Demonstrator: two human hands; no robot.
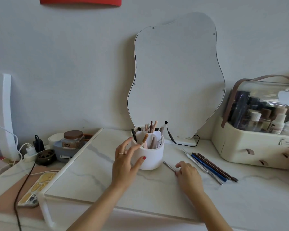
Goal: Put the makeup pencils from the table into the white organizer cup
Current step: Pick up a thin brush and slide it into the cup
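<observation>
Left hand (126,161) spread, steadying white organizer cup (149,155); right hand (188,174) pinching grey pencil (169,166) on tabletop (140,185); lift tip-first, drop upright.

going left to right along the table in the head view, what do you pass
phone in a yellow-patterned case → glass jar with a brown lid → left hand → white organizer cup → right hand → row of loose makeup pencils → cream storage case with a clear lid

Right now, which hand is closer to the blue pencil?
Right. The right hand rests on the table just left of the blue pencil; the left hand is farther left, at the white organizer cup.
</observation>
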